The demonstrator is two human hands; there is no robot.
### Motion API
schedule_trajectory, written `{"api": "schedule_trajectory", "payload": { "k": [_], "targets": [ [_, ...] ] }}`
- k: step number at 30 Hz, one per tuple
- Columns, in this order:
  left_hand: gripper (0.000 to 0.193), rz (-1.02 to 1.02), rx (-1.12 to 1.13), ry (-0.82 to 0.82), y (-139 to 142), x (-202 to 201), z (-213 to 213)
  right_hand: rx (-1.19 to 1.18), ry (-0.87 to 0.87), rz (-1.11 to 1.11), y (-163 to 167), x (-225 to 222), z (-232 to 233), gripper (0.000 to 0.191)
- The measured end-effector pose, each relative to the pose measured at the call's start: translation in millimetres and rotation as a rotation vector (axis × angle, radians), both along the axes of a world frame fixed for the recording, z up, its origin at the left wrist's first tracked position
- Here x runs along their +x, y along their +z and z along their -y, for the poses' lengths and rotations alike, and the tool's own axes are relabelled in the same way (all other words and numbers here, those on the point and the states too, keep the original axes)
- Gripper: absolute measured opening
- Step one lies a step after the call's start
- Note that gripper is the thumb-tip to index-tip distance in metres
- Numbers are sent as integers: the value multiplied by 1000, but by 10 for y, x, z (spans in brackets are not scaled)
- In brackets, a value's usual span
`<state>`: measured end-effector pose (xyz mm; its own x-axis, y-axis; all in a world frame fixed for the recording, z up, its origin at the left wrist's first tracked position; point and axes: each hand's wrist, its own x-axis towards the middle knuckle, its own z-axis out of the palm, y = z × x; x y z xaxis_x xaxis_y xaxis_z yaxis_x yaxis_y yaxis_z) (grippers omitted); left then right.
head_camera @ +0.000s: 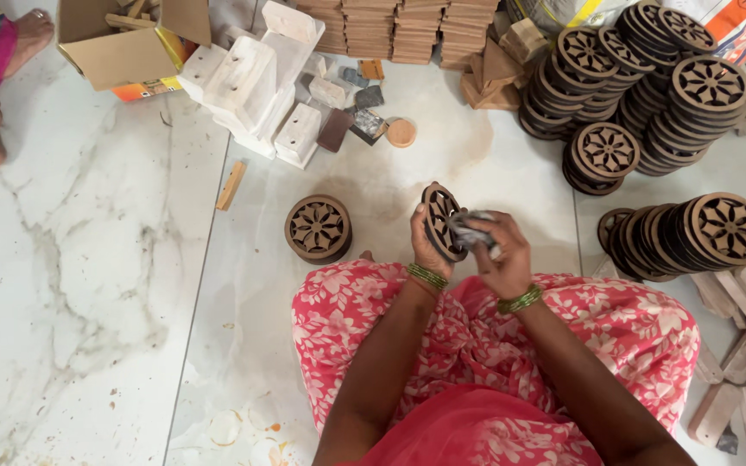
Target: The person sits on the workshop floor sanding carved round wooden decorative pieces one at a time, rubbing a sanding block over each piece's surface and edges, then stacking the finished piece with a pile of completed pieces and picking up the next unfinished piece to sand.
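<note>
I see my left hand (426, 250) gripping a round wooden disc (439, 221) on edge, held above my lap near the middle of the view; the disc is dark brown with a pierced flower pattern cut through it, its face tilted toward my right; my right hand (502, 255) is closed around a crumpled grey scrap (470, 231), which it presses against the disc's face; whether that scrap is paper or cloth I cannot tell; just beside my left hand, on the marble floor (88, 276), stands a short stack of matching discs (318, 228); to my right lies a tipped row of discs (692, 235), and beyond it taller piles of discs (649, 78) crowd the far right; pale wooden blocks (256, 82) and a cardboard box (123, 47) sit farther out on the left, with stacked flat boards (399, 30) along the top edge; another person's foot (32, 30) shows at the top left corner; nothing stands between my hands and the disc.
</note>
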<state>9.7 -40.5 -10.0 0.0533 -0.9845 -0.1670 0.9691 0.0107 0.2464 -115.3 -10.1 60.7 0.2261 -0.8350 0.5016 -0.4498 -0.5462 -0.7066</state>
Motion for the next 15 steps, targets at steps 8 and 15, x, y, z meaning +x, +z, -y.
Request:
{"api": "schedule_trajectory", "payload": {
  "k": [8, 15],
  "targets": [
    [62, -25, -18, 12, 97, 152, 17, -138, 197, -182, 75, -7, 44, 39],
    [60, -47, -76, -72, 132, -18, 9, -3, -44, -105, 122, -2, 216, 42]
  ]
}}
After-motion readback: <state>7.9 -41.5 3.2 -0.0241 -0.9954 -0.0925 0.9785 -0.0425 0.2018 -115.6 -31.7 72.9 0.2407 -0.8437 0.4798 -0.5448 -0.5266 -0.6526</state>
